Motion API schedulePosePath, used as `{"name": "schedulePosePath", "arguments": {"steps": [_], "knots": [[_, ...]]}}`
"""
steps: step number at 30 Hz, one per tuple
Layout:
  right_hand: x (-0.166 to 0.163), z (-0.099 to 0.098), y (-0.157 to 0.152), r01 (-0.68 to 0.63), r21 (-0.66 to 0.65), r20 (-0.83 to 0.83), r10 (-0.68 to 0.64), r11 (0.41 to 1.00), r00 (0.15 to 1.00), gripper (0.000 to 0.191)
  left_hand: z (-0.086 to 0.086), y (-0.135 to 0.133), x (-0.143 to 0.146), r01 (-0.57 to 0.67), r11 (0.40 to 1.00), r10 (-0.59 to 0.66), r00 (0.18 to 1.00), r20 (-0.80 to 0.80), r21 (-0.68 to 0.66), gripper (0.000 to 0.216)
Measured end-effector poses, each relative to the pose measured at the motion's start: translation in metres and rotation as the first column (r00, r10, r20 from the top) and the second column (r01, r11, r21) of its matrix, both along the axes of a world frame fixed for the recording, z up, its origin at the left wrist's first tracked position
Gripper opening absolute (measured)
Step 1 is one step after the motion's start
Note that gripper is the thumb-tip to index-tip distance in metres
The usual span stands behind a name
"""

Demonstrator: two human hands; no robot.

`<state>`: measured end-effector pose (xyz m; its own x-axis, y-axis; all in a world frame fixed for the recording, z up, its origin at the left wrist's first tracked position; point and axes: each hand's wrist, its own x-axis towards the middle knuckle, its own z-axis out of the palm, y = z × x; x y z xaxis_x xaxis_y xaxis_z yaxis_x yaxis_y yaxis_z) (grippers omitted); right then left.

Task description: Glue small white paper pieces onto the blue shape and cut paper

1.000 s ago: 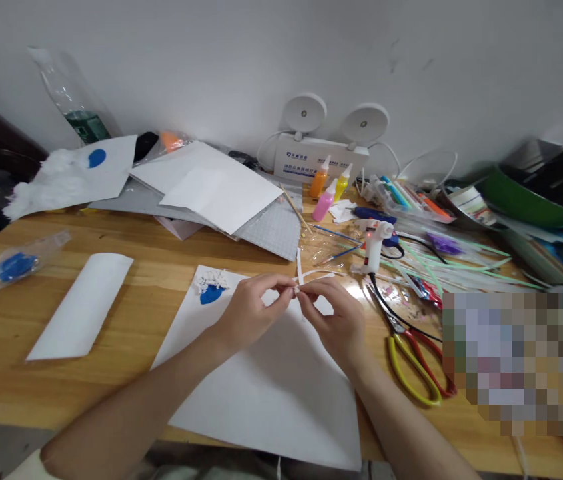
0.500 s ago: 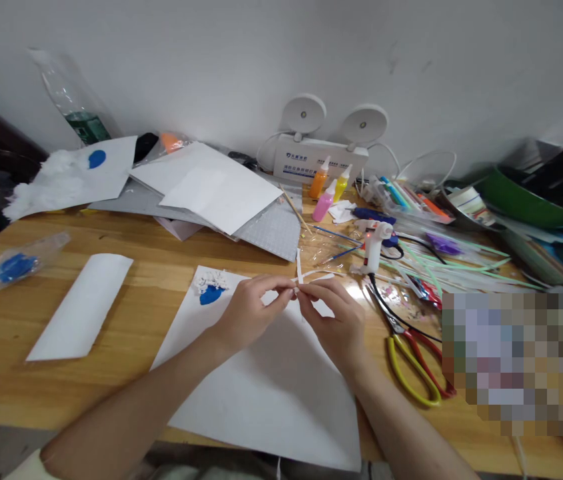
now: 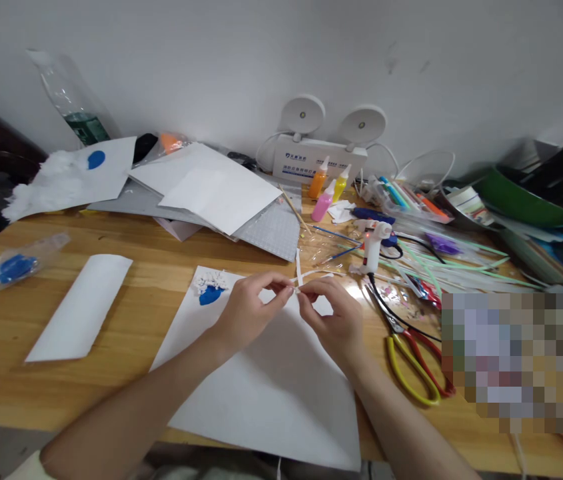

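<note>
Fingertips of my left hand [image 3: 254,307] and my right hand [image 3: 331,317] meet in a pinch over a large white sheet [image 3: 281,400]. Between them is a small white piece [image 3: 296,290], mostly covered by the fingers; its exact kind cannot be made out. Just beyond the fingertips lies a narrow white strip [image 3: 298,267], and another thin strip curves off to the right. A patch of blue [image 3: 211,295] with white crumbly material [image 3: 210,279] above it sits at the sheet's upper left corner.
A white glue gun [image 3: 372,247] stands right of my hands, with scissors [image 3: 414,367] nearer me. Paint bottles [image 3: 322,203] stand behind. Papers [image 3: 221,193] lie on a grey mat. Leftward are a folded white paper [image 3: 81,307] and a bag of blue material [image 3: 16,267].
Both hands stay at nearly the same spot, with the fingers around the small white piece shifting slightly. The right fingers are a little more bent. Nothing else on the table has moved.
</note>
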<state>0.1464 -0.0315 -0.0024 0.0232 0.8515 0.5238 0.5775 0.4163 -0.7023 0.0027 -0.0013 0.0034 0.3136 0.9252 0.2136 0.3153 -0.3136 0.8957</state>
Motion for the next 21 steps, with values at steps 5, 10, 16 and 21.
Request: {"name": "schedulePosePath", "arguments": {"steps": [5, 10, 16, 21], "knots": [[-0.0007, 0.0004, -0.0006, -0.022, -0.01, 0.004, 0.022, 1.0, 1.0, 0.008, 0.0, 0.0001, -0.0003, -0.019, 1.0, 0.019, 1.0, -0.012, 0.009, 0.012], [-0.0006, 0.0007, 0.0007, -0.026, -0.004, 0.007, 0.026, 1.0, 1.0, 0.008, 0.0012, -0.0001, -0.0006, -0.002, 1.0, 0.002, 1.0, -0.013, 0.002, 0.014], [0.0001, -0.0002, 0.0008, -0.033, -0.025, 0.007, 0.033, 0.999, 0.999, 0.008, 0.0015, -0.0004, -0.0005, 0.015, 1.0, -0.015, 1.0, -0.002, -0.005, 0.015], [0.0006, -0.0002, 0.001, -0.046, -0.024, -0.005, 0.046, 0.999, 0.999, 0.008, 0.0017, -0.0006, -0.0009, 0.047, 0.998, -0.046, 0.999, 0.008, -0.034, 0.015]]}}
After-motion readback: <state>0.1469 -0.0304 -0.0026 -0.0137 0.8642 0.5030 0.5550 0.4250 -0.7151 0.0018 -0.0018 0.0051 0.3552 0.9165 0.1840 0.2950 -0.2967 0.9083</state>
